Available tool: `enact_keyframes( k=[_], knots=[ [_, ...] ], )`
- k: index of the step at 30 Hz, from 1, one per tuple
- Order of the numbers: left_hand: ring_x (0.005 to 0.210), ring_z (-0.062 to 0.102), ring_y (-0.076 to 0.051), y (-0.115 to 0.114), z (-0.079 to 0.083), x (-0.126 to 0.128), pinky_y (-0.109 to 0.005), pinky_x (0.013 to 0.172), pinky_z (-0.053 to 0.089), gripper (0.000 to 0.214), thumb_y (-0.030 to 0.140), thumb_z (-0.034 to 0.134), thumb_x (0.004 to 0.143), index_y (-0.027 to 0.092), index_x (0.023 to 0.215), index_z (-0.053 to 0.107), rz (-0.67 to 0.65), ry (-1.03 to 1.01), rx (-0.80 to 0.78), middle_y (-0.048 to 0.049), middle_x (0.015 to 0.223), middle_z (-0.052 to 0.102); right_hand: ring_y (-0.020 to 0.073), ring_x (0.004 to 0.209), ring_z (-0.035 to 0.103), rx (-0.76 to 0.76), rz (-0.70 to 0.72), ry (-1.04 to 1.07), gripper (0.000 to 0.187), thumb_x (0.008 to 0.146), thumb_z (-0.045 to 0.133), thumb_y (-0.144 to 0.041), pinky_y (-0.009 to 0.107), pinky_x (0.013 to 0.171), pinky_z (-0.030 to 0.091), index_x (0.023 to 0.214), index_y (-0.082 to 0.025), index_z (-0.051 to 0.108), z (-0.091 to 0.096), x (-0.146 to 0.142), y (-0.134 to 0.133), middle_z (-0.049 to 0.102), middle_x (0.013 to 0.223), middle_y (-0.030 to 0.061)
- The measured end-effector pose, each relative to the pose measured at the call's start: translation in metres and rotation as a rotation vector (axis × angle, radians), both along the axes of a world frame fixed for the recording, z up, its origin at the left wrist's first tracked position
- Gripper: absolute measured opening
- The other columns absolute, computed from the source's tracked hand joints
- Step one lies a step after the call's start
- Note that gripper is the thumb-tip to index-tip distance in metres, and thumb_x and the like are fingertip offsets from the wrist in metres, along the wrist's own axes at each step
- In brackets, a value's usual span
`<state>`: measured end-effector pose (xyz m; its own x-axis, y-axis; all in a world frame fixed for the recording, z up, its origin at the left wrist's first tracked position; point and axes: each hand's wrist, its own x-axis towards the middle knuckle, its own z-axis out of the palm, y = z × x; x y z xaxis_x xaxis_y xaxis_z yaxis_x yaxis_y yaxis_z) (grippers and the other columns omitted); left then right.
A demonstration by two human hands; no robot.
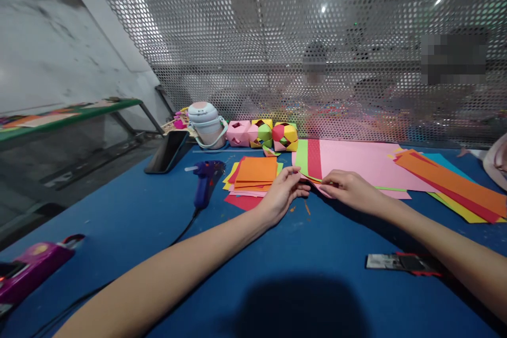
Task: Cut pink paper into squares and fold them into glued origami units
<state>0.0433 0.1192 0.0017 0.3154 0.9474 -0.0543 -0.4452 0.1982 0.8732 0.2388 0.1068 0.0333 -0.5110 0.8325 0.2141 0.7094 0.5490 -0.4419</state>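
Between my two hands, a thin stack of coloured paper strips [312, 179], pink with some green and orange, is held just above the blue table. My left hand [285, 190] pinches its left end between thumb and fingers. At the other end, my right hand [346, 189] grips the strips with curled fingers. Behind them lies a large pink sheet [356, 161] with a red band and a green band at its left side. A pile of square papers [255, 171], orange on top, rests just left of my left hand.
A blue glue gun [205, 182], a phone [168, 152] and a lidded bottle [208, 124] stand to the left. Folded paper balls [261, 134] line the mesh panel [237, 37]. Coloured strips [455, 179] lie right; a utility knife [404, 262] is near my right forearm. A purple power strip [35, 269] sits front left.
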Motion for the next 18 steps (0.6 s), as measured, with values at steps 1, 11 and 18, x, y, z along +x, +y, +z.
enact_keyframes(
  k=[1, 11, 18],
  knots=[
    [0.066, 0.065, -0.014, 0.000, 0.000, 0.000, -0.026, 0.063, 0.051, 0.018, 0.018, 0.055, 0.084, 0.016, 0.100, 0.047, -0.001, 0.006, 0.002, -0.0029, 0.076, 0.063, 0.0151, 0.068, 0.055, -0.007, 0.003, 0.026, 0.024, 0.087, 0.049, -0.032, 0.026, 0.061, 0.038, 0.082, -0.016, 0.066, 0.003, -0.004, 0.001, 0.065, 0.078, 0.0063],
    [0.065, 0.061, -0.009, -0.001, 0.000, 0.003, -0.022, 0.065, 0.051, 0.012, 0.016, 0.059, 0.081, 0.015, 0.090, 0.051, 0.015, 0.000, 0.008, -0.0002, 0.076, 0.060, 0.0101, 0.051, 0.045, -0.321, -0.057, 0.379, 0.027, 0.079, 0.054, -0.038, 0.023, 0.049, 0.032, 0.069, -0.015, 0.063, 0.001, -0.038, 0.016, 0.055, 0.056, -0.0019],
    [0.061, 0.063, -0.009, 0.000, -0.002, 0.004, -0.023, 0.068, 0.052, 0.018, 0.009, 0.057, 0.081, 0.015, 0.097, 0.049, 0.025, 0.079, 0.011, 0.0006, 0.073, 0.060, 0.0088, 0.050, 0.043, -0.514, -0.155, 0.616, 0.035, 0.068, 0.062, -0.049, 0.023, 0.049, 0.033, 0.067, -0.015, 0.061, -0.016, -0.031, 0.025, 0.055, 0.055, -0.0019]
  ],
)
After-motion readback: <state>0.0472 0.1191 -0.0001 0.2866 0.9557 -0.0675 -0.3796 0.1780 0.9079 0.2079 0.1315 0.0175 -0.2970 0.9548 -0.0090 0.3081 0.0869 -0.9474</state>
